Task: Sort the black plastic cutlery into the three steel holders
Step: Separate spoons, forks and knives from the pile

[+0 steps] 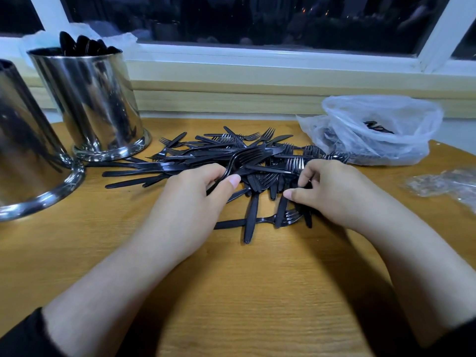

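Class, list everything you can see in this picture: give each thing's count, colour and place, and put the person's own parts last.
Steel holders: two in view, silver, far left of table; the farther one holds black spoons.
Cutlery pile: too many forks and knives to count, black, table centre.
Plastic bag: one, clear, far right, with some black cutlery inside.
Plastic wrapper: one, clear, crumpled, right edge.
Table: one, light wood.
Window: dark, white frame, behind the table.
Left hand: grips a black fork.
Right hand: pinches cutlery in the pile.

no readable text, labels, brands, numbers
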